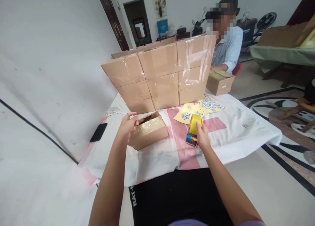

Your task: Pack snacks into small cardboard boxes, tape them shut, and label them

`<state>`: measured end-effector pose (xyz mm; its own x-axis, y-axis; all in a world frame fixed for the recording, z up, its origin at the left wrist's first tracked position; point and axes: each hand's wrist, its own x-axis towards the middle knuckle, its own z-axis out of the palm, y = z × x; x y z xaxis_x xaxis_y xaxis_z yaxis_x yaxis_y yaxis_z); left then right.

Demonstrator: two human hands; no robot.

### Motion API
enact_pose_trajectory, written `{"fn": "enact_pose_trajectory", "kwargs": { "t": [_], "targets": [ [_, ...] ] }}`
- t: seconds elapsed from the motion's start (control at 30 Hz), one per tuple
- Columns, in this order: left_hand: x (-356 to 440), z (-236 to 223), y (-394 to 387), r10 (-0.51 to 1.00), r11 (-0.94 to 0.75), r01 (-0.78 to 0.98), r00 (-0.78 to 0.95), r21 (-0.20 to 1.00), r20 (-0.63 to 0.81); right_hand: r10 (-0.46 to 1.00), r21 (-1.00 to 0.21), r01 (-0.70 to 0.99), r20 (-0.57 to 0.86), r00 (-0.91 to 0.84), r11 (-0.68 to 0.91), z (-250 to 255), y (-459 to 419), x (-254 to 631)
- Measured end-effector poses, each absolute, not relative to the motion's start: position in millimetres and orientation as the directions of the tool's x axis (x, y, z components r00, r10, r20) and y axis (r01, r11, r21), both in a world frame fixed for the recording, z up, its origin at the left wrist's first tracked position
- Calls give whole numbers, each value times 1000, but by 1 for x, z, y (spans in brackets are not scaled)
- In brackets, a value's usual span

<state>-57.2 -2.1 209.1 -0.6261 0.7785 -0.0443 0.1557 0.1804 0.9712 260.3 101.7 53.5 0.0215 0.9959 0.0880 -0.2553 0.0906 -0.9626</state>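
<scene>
A tape dispenser [191,139] with a roll of yellow tape is in my right hand [202,134], the fingers closed around its side just above the cloth. My left hand [128,124] is at the left end of a small cardboard box [150,134], its index finger stretched out and the others loosely bent. It appears to touch the box's end, but part of the contact is hidden. Tape shines on the top of this box, and a dark gap shows along its far upper edge.
Behind the small box stands a wall of stacked, taped cardboard boxes [162,75]. A yellow printed sheet [183,113] and a black phone [98,132] lie on the white and pink cloth [236,137]. Across the table, a person [231,45] sits by another carton [220,83].
</scene>
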Motion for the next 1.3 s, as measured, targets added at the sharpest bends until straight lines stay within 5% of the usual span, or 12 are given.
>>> {"fn": "enact_pose_trajectory", "kwargs": {
  "t": [0.23,0.57,1.03,1.3],
  "targets": [
    [-66,222,0,728,75,221,-679,972,98,996,-966,-244,82,29,86,52,102,261],
    [-79,211,7,797,357,181,-571,917,-197,996,-966,-242,81,30,86,55,101,261],
    [-74,213,-4,831,23,-75,-552,997,-61,991,-968,-217,110,80,125,52,102,260],
    [-59,201,0,831,119,-48,-541,992,-125,991,-970,-213,102,85,118,50,104,259]
  ]
}}
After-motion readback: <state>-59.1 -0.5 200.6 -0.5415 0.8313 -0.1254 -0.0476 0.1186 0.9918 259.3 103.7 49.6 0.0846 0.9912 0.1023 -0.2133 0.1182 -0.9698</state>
